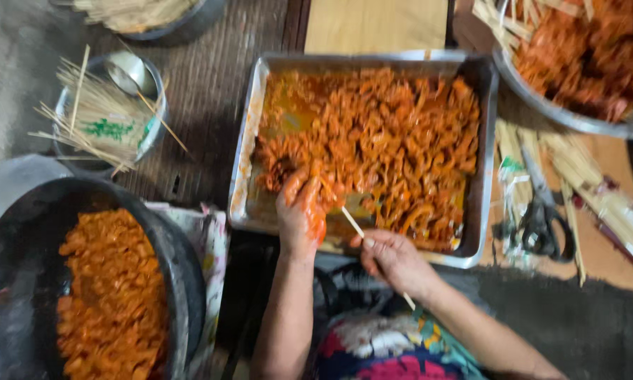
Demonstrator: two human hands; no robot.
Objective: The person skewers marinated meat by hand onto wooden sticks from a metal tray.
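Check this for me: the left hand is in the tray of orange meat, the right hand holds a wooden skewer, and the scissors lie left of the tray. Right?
Not quite. The head view shows the scissors lying right of the tray, not left. The rest holds: the left hand is in the tray's orange meat, and the right hand holds a wooden skewer.

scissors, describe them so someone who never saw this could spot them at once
Start at the big steel tray of orange marinated meat in the middle. Just off its right edge, among loose bamboo skewers, lie the scissors. Their dark looped handles and metal blades stand out from the pale sticks.
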